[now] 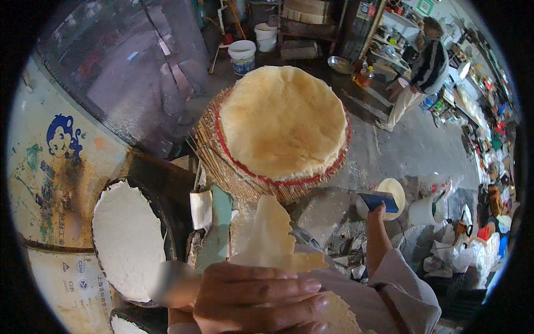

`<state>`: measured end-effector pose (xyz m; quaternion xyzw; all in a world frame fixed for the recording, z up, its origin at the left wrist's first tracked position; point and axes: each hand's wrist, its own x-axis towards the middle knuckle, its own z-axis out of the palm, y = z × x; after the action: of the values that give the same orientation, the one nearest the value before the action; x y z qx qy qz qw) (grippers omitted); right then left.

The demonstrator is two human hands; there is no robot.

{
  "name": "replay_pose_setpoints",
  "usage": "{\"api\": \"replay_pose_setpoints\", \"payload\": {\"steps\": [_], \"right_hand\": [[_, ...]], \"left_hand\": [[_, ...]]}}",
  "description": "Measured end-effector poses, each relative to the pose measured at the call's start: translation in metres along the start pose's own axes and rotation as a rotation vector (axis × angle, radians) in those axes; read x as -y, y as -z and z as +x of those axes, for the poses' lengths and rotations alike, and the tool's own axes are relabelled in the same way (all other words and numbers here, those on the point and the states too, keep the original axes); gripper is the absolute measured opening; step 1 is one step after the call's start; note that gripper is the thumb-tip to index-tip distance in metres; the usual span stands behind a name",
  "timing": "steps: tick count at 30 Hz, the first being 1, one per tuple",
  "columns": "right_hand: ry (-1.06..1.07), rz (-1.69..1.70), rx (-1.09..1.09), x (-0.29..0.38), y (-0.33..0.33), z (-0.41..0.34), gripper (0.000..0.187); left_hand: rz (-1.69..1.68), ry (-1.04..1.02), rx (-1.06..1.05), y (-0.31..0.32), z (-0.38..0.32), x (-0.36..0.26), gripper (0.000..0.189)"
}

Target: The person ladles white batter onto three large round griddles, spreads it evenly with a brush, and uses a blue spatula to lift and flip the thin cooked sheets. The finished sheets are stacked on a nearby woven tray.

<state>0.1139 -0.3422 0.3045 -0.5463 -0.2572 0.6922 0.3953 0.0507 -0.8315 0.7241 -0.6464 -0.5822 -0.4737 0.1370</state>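
Note:
My left hand (258, 296) is raised close to the camera at the bottom, its fingers closed on a torn piece of thin pale flatbread (271, 234). At the right, my right hand (379, 209) grips a blue flat scraper (381, 202) over a cream bucket (394, 192). A stack of large round thin flatbreads (283, 121) lies ahead on a round straw stand with a red rim (221, 142). At the left, a white sheet of batter or dough (127, 242) covers a dark round griddle (169, 246). Part of a second griddle's white sheet (125, 325) shows below it.
A co-worker (425, 71) stands at the cluttered shelves, upper right. White buckets (242, 54), a metal bowl (340, 64) and an oil bottle (365, 75) stand on the floor beyond the stack. Another white bucket (423, 211) and plastic bags (467, 254) are at the right.

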Motion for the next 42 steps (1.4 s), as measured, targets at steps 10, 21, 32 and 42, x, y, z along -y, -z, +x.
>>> {"api": "replay_pose_setpoints", "payload": {"steps": [10,21,32,42], "right_hand": [[-0.139,-0.183,-0.365,0.015,0.053,-0.067,0.054],[0.152,-0.378,0.315,-0.032,-0.076,-0.211,0.045],[-0.507,-0.507,1.158,-0.176,-0.100,-0.356,0.029],[0.140,-1.051,1.614,-0.164,-0.041,-0.413,0.029]], "left_hand": [[-0.001,-0.131,0.060,-0.002,-0.013,-0.082,0.019],[0.156,-0.173,0.090,0.046,-0.011,-0.126,0.027],[0.299,0.096,-0.518,0.008,-0.032,-0.110,0.020],[-0.070,0.430,-1.120,-0.020,-0.044,-0.100,0.019]]}}
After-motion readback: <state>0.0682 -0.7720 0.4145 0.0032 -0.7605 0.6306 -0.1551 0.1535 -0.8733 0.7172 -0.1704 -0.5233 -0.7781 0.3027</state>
